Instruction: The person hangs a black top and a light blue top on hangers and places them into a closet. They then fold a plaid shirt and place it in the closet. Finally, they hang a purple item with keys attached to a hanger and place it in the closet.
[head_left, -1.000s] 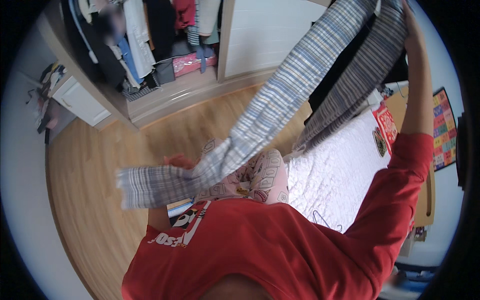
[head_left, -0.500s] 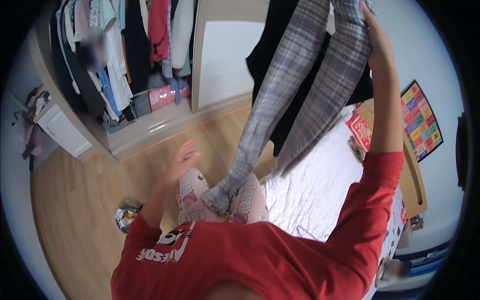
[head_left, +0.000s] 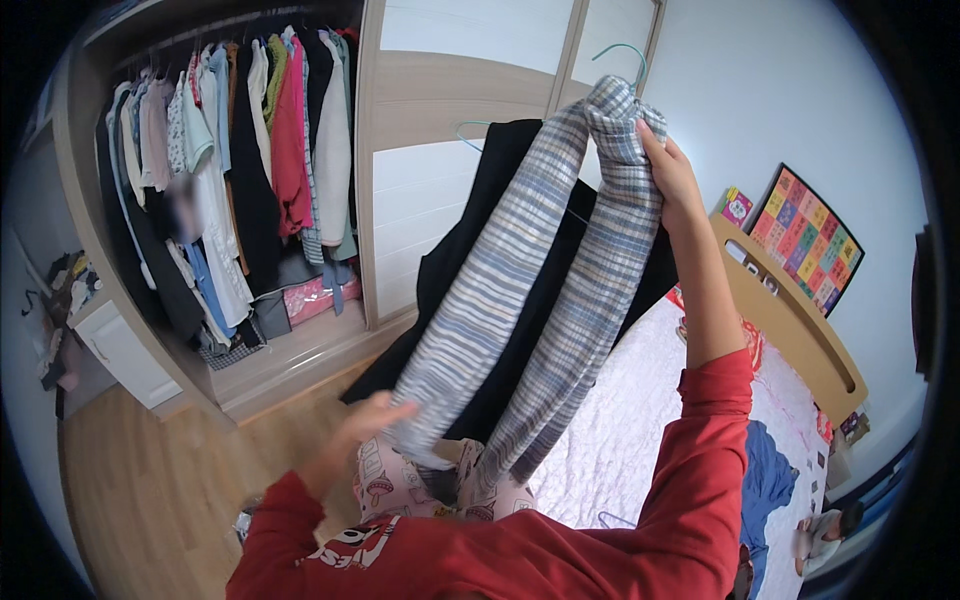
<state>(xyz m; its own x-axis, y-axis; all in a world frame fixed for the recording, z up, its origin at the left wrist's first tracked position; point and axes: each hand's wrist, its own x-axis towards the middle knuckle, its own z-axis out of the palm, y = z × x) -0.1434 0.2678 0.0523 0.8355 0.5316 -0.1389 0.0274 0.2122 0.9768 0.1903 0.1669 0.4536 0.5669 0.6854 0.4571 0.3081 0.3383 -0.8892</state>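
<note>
My right hand [head_left: 675, 180] is raised, its fingers wrapped round the gathered top of a long grey-blue plaid scarf [head_left: 505, 270]. A pale green hanger hook [head_left: 625, 52] sticks up above that bunched part. Two long ends of the scarf hang toward my lap. Behind them hangs a black garment [head_left: 465, 210], with another green hook [head_left: 468, 130] at its upper left. Low at the scarf's left end is my left hand [head_left: 375, 418], smeared by motion. Its fingers reach the cloth's edge, but whether they grip it cannot be made out.
An open wardrobe [head_left: 362, 200] full of hanging clothes stands at the left. On the right is a bed [head_left: 590, 440] with a white quilted cover, a blue garment [head_left: 765, 465] and a wooden headboard [head_left: 800, 340]. Part of a person [head_left: 825, 535] shows at the lower right.
The view has tilted up, bringing the hanger hooks into sight. The scarf's ends now hang over my lap, and my left hand has come from apart to the scarf's lower left edge.
</note>
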